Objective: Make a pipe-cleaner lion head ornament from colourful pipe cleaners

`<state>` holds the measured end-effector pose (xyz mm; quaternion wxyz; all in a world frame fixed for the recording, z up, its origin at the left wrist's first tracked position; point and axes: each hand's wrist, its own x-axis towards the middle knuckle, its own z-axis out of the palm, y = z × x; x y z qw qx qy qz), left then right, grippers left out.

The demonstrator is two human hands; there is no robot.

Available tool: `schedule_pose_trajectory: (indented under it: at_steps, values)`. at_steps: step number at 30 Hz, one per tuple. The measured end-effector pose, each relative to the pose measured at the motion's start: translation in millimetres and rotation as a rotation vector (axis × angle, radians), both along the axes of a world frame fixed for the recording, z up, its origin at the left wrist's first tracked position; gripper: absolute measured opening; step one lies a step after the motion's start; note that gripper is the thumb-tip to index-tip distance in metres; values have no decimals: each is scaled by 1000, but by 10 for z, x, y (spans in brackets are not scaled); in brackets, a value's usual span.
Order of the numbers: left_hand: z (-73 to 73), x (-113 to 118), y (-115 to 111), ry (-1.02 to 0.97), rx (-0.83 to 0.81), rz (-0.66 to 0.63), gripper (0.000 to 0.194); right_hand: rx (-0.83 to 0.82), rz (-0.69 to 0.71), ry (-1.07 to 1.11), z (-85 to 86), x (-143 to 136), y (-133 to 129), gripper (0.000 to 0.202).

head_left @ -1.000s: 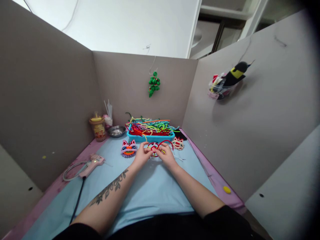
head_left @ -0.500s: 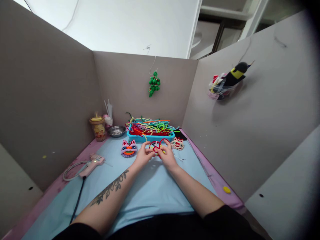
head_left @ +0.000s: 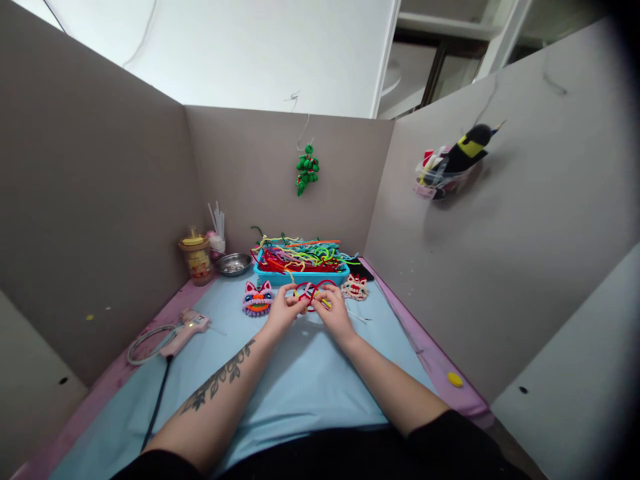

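Observation:
Between my two hands is a red pipe cleaner bent into loops, with some yellow and white showing beside it. My left hand pinches it from the left, thumb and fingertips together. On the other side, my right hand grips it with the thumb and forefinger. The fingertips cover part of the bends. To the left of my left hand lies a purple, orange and pink lion-face ornament. A cream and red face ornament lies just beyond my right hand.
Behind the hands stands a blue basket heaped with coloured pipe cleaners. A pink glue gun with its cord lies at left. Further back are a metal bowl and a lidded cup. A yellow disc lies at right.
The red loops have shifted slightly and now cross between my fingertips. Both hands keep nearly the same place over the cloth.

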<state>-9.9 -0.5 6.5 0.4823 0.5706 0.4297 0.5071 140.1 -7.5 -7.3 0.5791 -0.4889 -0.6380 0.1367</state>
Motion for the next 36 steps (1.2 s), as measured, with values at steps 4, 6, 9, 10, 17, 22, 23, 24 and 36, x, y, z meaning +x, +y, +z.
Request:
schedule_pose_trajectory:
  at_steps: [4,6,9,10,17,22,23,24,36]
  values:
    - [-24,-6,31,-15,-10,0,62,60,-48,69,35,83,27,16]
    - [-36,-8,47,-24,-13,-16,62,24,-86,74,22,169,80,28]
    - [-39,-10,58,-24,-5,-33,62,-87,-95,-33,-33,316,183,29]
    - [-35,-11,56,-22,0,-36,62,-123,-89,-67,-53,357,214,22]
    - [-47,-11,46,31,59,-17,62,-88,-9,-14,-54,445,250,14]
    - [-100,-9,69,128,14,-63,65,-4,78,35,5,430,200,13]
    - [-104,-9,68,136,2,-75,65,-5,100,52,11,422,188,13]
    - [-106,-9,66,145,-12,-85,65,-3,115,69,15,412,174,14]
    - [-91,-1,15,193,-44,-202,66,-41,191,147,0,355,139,16]
